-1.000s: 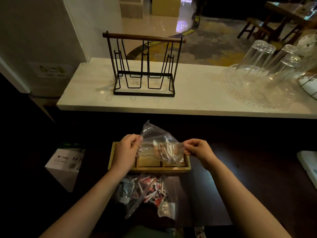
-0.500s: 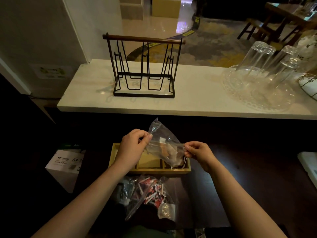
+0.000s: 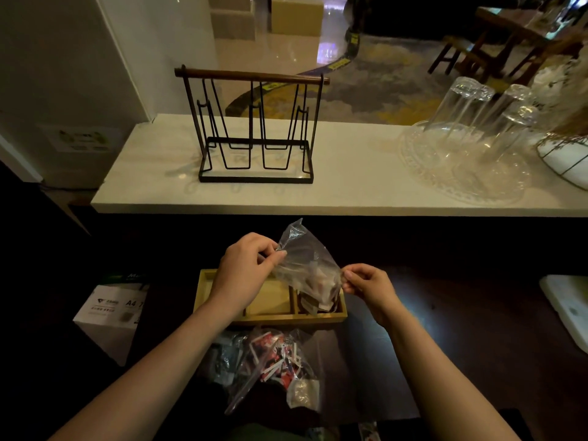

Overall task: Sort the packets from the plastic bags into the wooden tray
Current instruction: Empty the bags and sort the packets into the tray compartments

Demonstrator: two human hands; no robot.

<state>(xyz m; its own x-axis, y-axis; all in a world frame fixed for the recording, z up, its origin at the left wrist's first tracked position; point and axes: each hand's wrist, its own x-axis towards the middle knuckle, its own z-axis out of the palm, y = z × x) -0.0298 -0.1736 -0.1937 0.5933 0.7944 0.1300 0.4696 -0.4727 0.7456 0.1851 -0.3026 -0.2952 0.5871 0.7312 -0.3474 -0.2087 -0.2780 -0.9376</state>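
A clear plastic bag [image 3: 305, 265] with pale and brown packets hangs tilted over the right compartment of the wooden tray [image 3: 270, 319]. My left hand [image 3: 246, 268] pinches the bag's upper left edge. On the bag's right edge, my right hand [image 3: 366, 286] pinches too. Several packets [image 3: 318, 300] slide from the bag's lower end into that right compartment. The tray's middle compartment shows bare wood; my left hand hides most of the left one. Closer to me lie two more bags, one with red and white packets [image 3: 276, 361], one with dark packets [image 3: 227, 358].
A black wire rack with a wooden handle [image 3: 254, 128] stands on the pale counter [image 3: 350, 186] behind the tray. Upturned glasses on a clear platter [image 3: 471, 148] sit at the right. A white paper box [image 3: 111, 316] is at the left, a white object [image 3: 569, 307] at the right edge.
The bag has been tipped up on its left side and lowered on its right, and packets have slid down into the tray's right compartment. Both hands moved closer together.
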